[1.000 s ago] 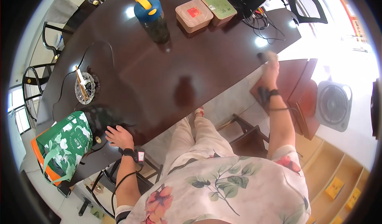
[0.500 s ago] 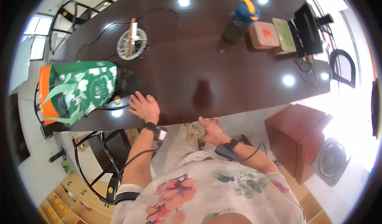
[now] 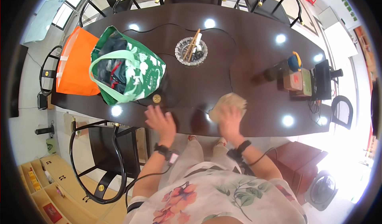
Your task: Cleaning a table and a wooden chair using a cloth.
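1. Half a second ago the right hand (image 3: pixel 230 120) was down by the lap with nothing showing in it; now it is up at the table (image 3: pixel 246 44) edge, pressed on a tan cloth (image 3: pixel 227 104).
2. The left hand (image 3: pixel 161 120) has stayed on the near edge, palm down, fingers spread and relaxed, grasping nothing.
3. A judgement: the cloth has just arrived on the tabletop, so the work looks to be at its start, a wipe or a laying-down.
4. The cloth is a crumpled, rounded wad, pale tan, blurred by motion; its weave cannot be made out. It lies at the near edge, right of centre.
5. The right hand covers its lower half, fingers curled over it; whether it grips or only presses, the picture does not show clearly.
6. Just left of the left hand sits a green bag (image 3: pixel 127 70), an orange bag (image 3: pixel 73 62) beside it.
7. A glass ashtray (image 3: pixel 191 50) stands well apart, mid-table.
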A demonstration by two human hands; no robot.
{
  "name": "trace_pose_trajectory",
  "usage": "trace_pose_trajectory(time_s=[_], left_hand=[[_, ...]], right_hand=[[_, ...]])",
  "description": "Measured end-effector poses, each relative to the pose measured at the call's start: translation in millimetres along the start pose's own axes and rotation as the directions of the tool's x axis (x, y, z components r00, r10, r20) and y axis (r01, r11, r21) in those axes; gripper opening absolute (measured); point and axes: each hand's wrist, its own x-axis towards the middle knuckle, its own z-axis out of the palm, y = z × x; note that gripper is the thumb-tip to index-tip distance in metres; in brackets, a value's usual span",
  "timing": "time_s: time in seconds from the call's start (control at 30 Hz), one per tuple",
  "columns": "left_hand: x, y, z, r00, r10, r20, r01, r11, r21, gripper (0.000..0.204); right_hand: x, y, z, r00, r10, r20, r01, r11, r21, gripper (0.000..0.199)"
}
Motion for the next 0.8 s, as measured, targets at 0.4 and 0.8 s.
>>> trace_pose_trajectory(time_s=[0.4,0.8], left_hand=[[66,-52,-19,0.804,-0.589,0.08,0.532,0.774,0.344,0.066],[35,-94,17,0.913,-0.408,0.015,0.388,0.879,0.278,0.052]], right_hand=[[179,55,39,0.998,0.064,-0.009,-0.064,0.973,-0.221,0.038],[165,-4,49,0.992,0.05,-0.118,-0.06,0.995,-0.08,0.043]])
